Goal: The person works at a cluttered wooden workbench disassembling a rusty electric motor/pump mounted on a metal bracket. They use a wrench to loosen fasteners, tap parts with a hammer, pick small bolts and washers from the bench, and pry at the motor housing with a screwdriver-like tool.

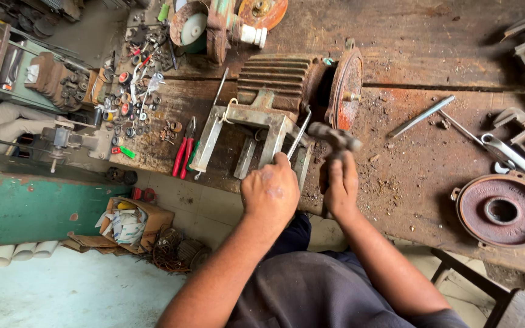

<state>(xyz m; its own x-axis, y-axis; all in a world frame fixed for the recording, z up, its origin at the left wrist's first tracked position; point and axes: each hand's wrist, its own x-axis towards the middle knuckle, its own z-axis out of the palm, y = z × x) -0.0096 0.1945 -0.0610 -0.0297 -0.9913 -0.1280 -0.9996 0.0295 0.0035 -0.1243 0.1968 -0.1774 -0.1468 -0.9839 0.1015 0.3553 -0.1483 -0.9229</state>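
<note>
The left hand (270,193) pinched a thin steel rod (299,133) against the rusty finned motor housing (274,91) on the worktop (408,164); the right hand (340,188) gripped a hammer (334,138). The housing looked heavy and rigid, best grasped by its feet.

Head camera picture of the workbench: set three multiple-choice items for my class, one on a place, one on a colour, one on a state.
1. Where do the pliers lie?
A. left of the motor's feet
B. on the floor
C. on the round end cover

2. What colour are the pliers' handles?
A. blue
B. red
C. yellow

3. What is the right hand doing?
A. resting flat and open
B. gripping a hammer
C. hanging off the bench

Answers: 1 A, they lie on the bench left of the motor. 2 B, both handles are red. 3 B, it is closed round the hammer handle.
</note>
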